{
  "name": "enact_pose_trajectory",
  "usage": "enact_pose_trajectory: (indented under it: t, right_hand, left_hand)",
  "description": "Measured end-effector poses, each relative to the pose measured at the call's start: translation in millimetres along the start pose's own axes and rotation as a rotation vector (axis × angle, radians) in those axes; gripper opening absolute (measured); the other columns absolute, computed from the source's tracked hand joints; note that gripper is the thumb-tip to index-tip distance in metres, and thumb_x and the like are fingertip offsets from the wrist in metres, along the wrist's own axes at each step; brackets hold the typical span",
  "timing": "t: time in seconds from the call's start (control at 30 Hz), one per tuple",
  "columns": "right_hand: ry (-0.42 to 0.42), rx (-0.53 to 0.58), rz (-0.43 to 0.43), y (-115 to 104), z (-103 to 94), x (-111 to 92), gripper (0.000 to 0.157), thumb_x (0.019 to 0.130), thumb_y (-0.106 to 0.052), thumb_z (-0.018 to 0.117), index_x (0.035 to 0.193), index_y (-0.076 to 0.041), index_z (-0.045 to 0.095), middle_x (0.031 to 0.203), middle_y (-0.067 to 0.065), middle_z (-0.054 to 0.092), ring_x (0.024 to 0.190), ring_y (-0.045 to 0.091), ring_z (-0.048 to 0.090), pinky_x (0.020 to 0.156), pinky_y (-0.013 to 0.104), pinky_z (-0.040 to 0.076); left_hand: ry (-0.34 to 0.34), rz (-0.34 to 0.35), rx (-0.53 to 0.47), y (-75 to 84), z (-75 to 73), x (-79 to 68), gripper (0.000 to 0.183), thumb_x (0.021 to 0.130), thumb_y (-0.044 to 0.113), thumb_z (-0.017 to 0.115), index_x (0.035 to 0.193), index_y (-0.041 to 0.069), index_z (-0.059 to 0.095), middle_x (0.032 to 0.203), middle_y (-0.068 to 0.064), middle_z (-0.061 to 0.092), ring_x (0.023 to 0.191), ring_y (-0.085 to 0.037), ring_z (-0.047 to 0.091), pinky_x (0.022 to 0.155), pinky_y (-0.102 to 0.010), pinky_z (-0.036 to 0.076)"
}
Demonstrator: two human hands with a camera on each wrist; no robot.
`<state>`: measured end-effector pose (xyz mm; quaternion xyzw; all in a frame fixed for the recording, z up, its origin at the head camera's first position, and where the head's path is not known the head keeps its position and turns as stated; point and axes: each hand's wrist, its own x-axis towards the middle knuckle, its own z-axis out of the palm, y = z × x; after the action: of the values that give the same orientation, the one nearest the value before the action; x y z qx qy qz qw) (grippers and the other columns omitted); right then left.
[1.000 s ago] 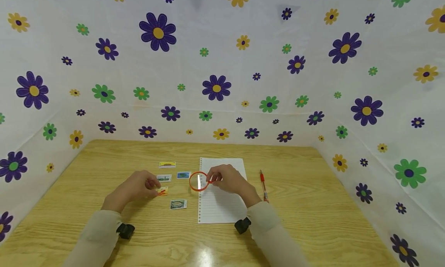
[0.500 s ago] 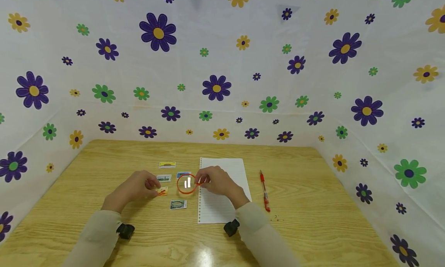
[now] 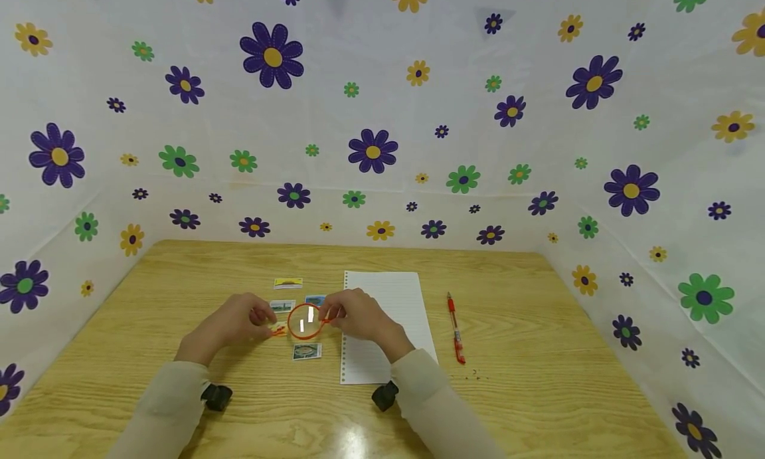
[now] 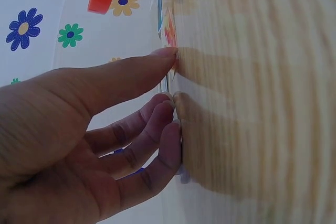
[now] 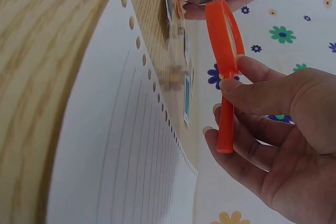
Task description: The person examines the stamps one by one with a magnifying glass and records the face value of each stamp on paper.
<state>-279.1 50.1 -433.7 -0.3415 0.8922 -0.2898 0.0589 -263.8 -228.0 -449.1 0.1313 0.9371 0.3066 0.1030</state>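
Observation:
My right hand (image 3: 352, 315) pinches the handle of a red-rimmed magnifying glass (image 5: 227, 72) between thumb and fingers. Its round lens is held above the table, over the gap between several small postage stamps. My left hand (image 3: 236, 318) rests low on the table with curled fingers, holding the yellow-and-red stamp (image 3: 279, 329) at its left end. In the left wrist view the thumb tip lies on that stamp (image 4: 169, 29). Around it lie a green-and-white stamp (image 3: 282, 306), a blue stamp (image 3: 314, 300), a yellow stamp (image 3: 288, 283) and a stadium-like stamp (image 3: 307, 351).
A lined sheet of punched paper (image 3: 382, 359) lies under and beside my right forearm. To its right is a red pen (image 3: 456, 329), with small dark specks (image 3: 474, 374) near its lower end. Flower-patterned white cloth (image 3: 323, 113) encloses the wooden table (image 3: 538, 379).
My right hand has moved left with the magnifying glass, from the paper's edge to over the stamps, close to the yellow-and-red one. The left hand has stayed in place.

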Motion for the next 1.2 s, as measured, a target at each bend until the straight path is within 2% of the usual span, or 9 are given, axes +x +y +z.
enact_pose_trajectory:
  t: [0.2,0.5,1.2]
  right_hand:
    - [-0.005,0.005,0.015,-4,4.7,2,0.018,0.092,0.002,0.071,0.100,-0.014,0.078,0.094,0.006,0.076,0.075,0.006,0.061,0.065,0.019,0.048]
    - [-0.012,-0.009,0.012,-13,7.1,4,0.018,0.094,-0.002,0.072,0.100,-0.017,0.079,0.097,0.004,0.078,0.084,0.011,0.069,0.070,0.018,0.051]
    - [-0.028,-0.007,0.015,-16,10.8,8,0.015,0.094,-0.003,0.073,0.100,-0.015,0.079,0.096,0.003,0.078,0.080,0.008,0.066,0.070,0.017,0.052]
  left_hand:
    - [0.000,-0.002,-0.007,0.1,0.6,-0.2,0.014,0.085,0.009,0.083,0.099,0.009,0.079,0.098,-0.006,0.072,0.092,-0.020,0.065,0.084,-0.043,0.059]
    - [0.005,0.024,0.008,-0.4,-0.6,-0.3,0.015,0.083,0.008,0.083,0.097,0.007,0.079,0.096,-0.007,0.072,0.090,-0.020,0.067,0.081,-0.043,0.060]
    - [0.000,0.001,0.014,2.3,-1.7,0.1,0.018,0.083,0.007,0.083,0.101,0.005,0.079,0.096,-0.008,0.073,0.090,-0.020,0.068,0.082,-0.044,0.060]
